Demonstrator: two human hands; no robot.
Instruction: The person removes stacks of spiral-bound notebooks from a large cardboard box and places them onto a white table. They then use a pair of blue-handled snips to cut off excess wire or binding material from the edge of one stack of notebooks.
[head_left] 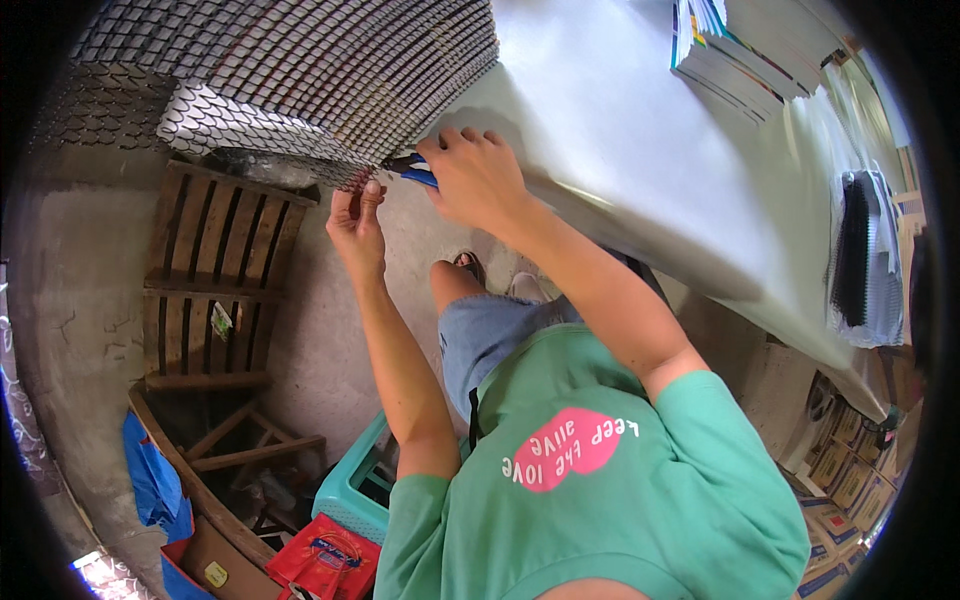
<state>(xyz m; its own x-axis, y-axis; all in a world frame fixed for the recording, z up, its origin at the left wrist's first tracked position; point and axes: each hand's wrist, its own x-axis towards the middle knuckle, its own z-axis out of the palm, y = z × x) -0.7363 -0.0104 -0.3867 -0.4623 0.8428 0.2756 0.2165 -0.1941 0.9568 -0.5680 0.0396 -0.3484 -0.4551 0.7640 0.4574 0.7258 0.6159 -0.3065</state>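
A sheet of dark wire mesh [330,70] with diamond openings lies over the white-covered table at the top left, its corner hanging past the table edge. My right hand [475,178] is closed around blue-handled pliers [415,173], whose dark jaws meet the mesh near that corner. Just below and left of the jaws, my left hand [357,228] pinches the mesh's lower edge between thumb and fingers. Whether the jaws grip a single wire is too small to tell.
The white table [620,110] carries a stack of booklets [745,65] and plastic-wrapped dark items [855,255]. A slatted wooden rack [215,270] leans at left. Nearer are a turquoise stool [350,480], a red bag [325,560] and a blue bag [155,475]. Boxes [845,465] are stacked at right.
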